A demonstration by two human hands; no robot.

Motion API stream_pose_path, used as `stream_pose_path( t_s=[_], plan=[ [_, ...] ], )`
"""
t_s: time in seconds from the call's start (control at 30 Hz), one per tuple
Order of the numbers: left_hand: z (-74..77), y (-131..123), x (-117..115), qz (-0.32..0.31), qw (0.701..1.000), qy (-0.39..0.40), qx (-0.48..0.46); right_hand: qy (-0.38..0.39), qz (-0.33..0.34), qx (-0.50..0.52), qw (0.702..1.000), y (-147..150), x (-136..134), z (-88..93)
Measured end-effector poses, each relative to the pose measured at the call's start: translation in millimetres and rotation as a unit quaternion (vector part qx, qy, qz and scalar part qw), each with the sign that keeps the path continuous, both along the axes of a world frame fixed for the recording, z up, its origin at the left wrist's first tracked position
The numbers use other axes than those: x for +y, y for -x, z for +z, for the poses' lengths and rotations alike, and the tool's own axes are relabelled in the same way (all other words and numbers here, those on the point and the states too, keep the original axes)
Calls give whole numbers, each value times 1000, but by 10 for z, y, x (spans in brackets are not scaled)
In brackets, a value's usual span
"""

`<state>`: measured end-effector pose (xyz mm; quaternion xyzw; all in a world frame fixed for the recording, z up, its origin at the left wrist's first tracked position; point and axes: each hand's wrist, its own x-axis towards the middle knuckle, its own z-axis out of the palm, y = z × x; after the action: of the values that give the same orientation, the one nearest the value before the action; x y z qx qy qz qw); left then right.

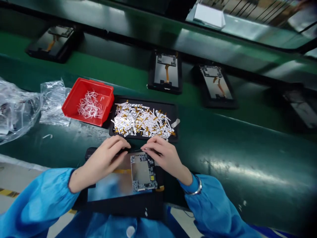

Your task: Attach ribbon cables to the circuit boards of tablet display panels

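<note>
In front of me lies a tablet-like device with its back off, showing a shiny metal plate [106, 190] and a circuit board [140, 172] at its right end. My left hand [105, 160] hovers over the device's upper edge, thumb and fingers apart, with nothing visible between them. At the board's top edge, my right hand [164, 155] has its fingertips pinched together. A thin pale sliver shows by those fingertips, too small to name. Just beyond both hands, a black tray [146, 100] holds a heap of white strips with orange ends [143, 120].
Left of the tray stands a red bin [106, 105] with curled white strips [91, 105]. Clear plastic bags [18, 105] lie farther left. Along the green conveyor behind sit several opened devices, including one device [166, 71] at the centre and another device [216, 84] to its right.
</note>
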<state>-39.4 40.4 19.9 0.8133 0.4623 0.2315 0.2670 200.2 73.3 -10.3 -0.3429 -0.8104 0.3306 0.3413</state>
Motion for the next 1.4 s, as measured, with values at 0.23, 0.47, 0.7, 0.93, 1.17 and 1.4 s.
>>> stream_pose_path(
  t_s=[0.23,0.47,0.7,0.93,1.17,1.4],
  plan=[
    [-131,-103,-33,-16,999,21,-29,-17,54,-46,997,-50,55,-10],
    [-161,-107,-54,-90,990,-96,51,106,63,-31,992,-82,124,109],
    [-189,-165,-111,-114,961,-211,137,198,44,-29,979,-40,136,117],
    [-116,-180,-81,-102,981,-130,99,227,-20,128,965,-202,119,324],
    [-137,-308,0,-81,994,-67,22,366,-93,184,908,-157,85,141],
    [-195,-311,-37,-120,978,-149,86,459,-64,235,855,-114,74,63]
  ],
)
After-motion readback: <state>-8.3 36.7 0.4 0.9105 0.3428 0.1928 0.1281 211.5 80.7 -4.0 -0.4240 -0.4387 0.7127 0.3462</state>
